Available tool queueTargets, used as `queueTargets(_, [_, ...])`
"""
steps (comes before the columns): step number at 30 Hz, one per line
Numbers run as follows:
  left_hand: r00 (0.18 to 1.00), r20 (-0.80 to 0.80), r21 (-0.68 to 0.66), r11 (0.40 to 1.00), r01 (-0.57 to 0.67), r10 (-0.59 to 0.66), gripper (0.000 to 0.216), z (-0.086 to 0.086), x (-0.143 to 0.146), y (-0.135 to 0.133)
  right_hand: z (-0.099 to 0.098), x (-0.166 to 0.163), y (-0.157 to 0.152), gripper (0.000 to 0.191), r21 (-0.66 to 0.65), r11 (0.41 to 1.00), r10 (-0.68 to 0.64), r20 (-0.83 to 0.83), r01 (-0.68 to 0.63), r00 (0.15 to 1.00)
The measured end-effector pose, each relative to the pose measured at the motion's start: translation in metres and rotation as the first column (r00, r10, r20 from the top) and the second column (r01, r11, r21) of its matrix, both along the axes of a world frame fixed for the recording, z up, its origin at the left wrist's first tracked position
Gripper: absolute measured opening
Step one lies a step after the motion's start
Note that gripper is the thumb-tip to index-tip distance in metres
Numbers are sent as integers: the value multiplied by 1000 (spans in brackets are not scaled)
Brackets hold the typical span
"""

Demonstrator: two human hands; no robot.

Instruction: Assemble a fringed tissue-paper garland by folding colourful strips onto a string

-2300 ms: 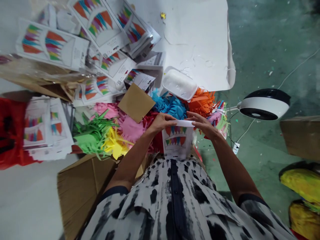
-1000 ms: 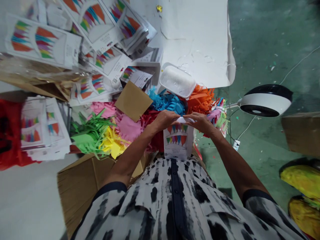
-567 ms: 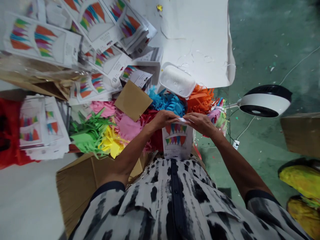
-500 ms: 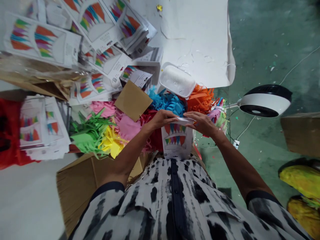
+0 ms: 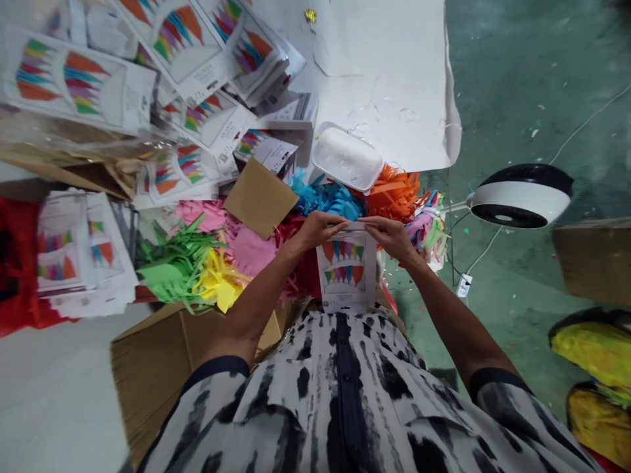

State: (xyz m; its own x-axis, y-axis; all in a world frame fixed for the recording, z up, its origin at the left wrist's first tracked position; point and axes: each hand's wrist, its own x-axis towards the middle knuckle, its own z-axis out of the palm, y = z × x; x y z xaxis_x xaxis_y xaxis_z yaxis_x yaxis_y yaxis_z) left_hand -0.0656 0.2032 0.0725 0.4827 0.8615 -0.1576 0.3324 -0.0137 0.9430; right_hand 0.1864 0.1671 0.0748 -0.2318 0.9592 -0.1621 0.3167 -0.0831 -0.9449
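Left hand (image 5: 318, 228): forearm reaching forward, fingers pinching the printed packet (image 5: 346, 272) at its top left corner.
Right hand (image 5: 392, 235): mirrored, fingers pinching the top right corner.
Packet: upright before the chest, long axis vertical, printed face toward the camera.

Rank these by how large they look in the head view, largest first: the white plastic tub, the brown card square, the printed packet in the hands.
1. Printed packet, though it is nearest the camera.
2. Brown card square, close behind it.
3. White plastic tub.
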Motion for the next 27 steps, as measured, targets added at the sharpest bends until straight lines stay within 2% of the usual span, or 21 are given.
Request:
queueTargets(6, [1000, 25, -22, 1000, -16, 16, 26, -11, 0, -1, -10, -2, 6, 46, -18, 999, -28, -24, 27, 999])
queueTargets(10, [999, 40, -34, 999, -17, 18, 28, -11, -3, -4, -16, -5, 0, 34, -22, 997, -76, -29, 75, 997])
queueTargets(14, [999, 33, -27, 1000, -7, 8, 30, -7, -2, -5, -20, -11, -7, 30, -24, 990, -142, -36, 141, 989])
queueTargets(17, [998, 28, -67, 997, -50, 52, 24, -5, 2, -6, -16, -11, -10, 28, -22, 984, -176, -46, 175, 983])
queueTargets(21, [993, 24, -170, 979, -114, 120, 35, -6, 8, -5, 0, -8, -11, 23, -45, 987, -155, -70, 152, 985])
queueTargets(24, [994, 40, -207, 974, -95, 106, 39, -2, 7, -3, 7, -8, -11, 25, -82, 985, -156, -84, 149, 984])
queueTargets(27, [993, 89, -254, 966, -55, 80, 39, 5, 4, -2, 6, -11, -10, 36, -102, 976, -202, -82, 194, 976])
